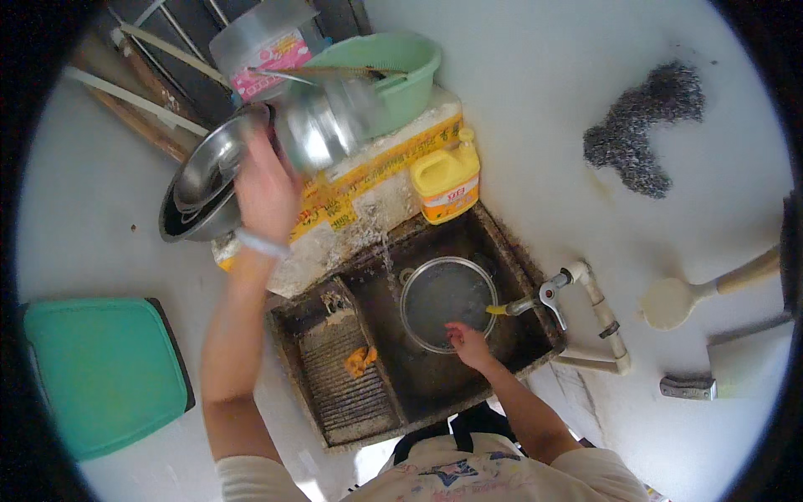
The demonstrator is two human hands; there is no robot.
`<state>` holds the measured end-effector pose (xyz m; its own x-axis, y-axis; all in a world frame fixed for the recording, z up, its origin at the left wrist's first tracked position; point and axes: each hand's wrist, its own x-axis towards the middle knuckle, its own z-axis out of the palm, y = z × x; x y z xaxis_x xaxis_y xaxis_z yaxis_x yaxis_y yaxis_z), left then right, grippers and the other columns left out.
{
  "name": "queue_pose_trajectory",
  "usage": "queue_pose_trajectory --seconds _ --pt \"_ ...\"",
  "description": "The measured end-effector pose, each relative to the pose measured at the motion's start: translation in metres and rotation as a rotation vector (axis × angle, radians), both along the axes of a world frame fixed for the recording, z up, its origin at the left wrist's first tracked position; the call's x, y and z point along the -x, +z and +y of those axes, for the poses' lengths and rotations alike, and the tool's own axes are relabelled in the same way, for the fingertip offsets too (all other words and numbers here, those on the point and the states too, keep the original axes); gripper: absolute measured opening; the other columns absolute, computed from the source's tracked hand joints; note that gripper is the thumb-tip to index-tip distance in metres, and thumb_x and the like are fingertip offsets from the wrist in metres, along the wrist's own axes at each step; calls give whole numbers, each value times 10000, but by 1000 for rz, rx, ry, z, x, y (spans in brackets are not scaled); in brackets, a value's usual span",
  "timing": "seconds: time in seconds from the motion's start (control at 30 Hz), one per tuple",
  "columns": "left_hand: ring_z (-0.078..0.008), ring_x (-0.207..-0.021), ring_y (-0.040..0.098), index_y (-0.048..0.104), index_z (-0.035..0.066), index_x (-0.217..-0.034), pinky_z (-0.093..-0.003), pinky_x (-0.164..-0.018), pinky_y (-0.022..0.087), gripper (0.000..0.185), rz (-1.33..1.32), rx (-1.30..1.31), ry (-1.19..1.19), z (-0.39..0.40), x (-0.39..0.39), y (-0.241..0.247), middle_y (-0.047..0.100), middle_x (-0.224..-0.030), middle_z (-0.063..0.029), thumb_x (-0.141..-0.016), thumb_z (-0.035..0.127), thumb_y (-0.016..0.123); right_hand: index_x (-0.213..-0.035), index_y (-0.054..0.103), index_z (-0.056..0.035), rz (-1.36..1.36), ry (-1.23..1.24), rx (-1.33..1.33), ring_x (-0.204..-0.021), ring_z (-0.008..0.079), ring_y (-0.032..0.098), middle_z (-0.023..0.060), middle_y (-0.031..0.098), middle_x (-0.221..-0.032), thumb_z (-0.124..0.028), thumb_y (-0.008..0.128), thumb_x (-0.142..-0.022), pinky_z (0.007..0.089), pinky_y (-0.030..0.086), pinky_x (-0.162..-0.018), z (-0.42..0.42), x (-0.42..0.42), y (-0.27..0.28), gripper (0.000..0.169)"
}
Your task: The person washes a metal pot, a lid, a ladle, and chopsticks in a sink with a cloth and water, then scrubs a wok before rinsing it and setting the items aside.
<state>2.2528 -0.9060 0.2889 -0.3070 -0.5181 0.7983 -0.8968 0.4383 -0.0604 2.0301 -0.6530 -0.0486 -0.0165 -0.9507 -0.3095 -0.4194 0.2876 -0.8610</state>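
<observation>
My left hand (268, 188), blurred and raised at the upper left, grips a shiny metal vessel (326, 125); motion blur hides its exact shape. Just behind that hand are nested metal bowls (210, 166). Drops of water fall below the vessel into the dark stone sink (426, 401). Inside the sink's right compartment stands a round metal pot (404, 320) filled with cloudy water (445, 298). My right hand (467, 345) is over the pot's near rim, fingers loosely curled, with nothing visible in it. A tap (533, 304) with a yellow end points over the pot.
Orange scraps (361, 362) lie on the washboard (339, 392). A yellow detergent jug (446, 182) and green plastic basket (408, 81) stand behind the sink. At right are a cleaver (746, 364), ladle (674, 304) and dark metallic mesh (646, 132); at left, a green board (110, 376).
</observation>
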Motion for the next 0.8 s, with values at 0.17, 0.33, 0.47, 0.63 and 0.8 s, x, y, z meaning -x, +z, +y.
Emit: queue_pose_trajectory --seconds 0.17,0.33,0.47,0.63,0.8 --pt "-356 -1049 531 400 48 -1262 -396 -862 462 512 -166 108 83 -108 39 64 479 -1215 -213 -773 13 545 -1082 563 -68 83 53 169 -759 197 633 83 657 -894 -49 514 -834 302 494 -704 7 10 0 254" --pt "-397 -1255 327 282 388 -1359 -525 -1025 285 538 -483 -643 459 -104 75 72 298 -1395 -142 -908 117 396 -1073 562 -57 41 -39 126 -785 164 613 72 638 -882 0 501 -828 282 486 -726 3 36 23 259" --pt "-370 -1267 325 215 243 -1410 -488 -1023 299 573 -763 -757 285 -102 94 77 293 -1402 -152 -893 189 456 -947 587 -46 -1 -280 386 -750 247 586 118 608 -871 -14 527 -816 302 470 -652 2 67 -37 148" --pt "-347 -1222 361 166 175 -1382 -465 -984 322 706 -279 -489 -273 -93 -7 40 305 -1379 -146 -817 269 579 -899 587 -45 -16 -276 269 -678 236 589 97 617 -773 -39 568 -808 315 462 -619 -44 27 -28 93" --pt "-361 -896 537 524 17 -1075 -403 -785 457 353 241 -428 2 72 -69 -168 559 -961 -165 -725 -10 566 -906 600 -49 138 -204 150 -660 209 594 89 632 -753 -21 565 -785 310 468 -637 -63 9 -21 128"
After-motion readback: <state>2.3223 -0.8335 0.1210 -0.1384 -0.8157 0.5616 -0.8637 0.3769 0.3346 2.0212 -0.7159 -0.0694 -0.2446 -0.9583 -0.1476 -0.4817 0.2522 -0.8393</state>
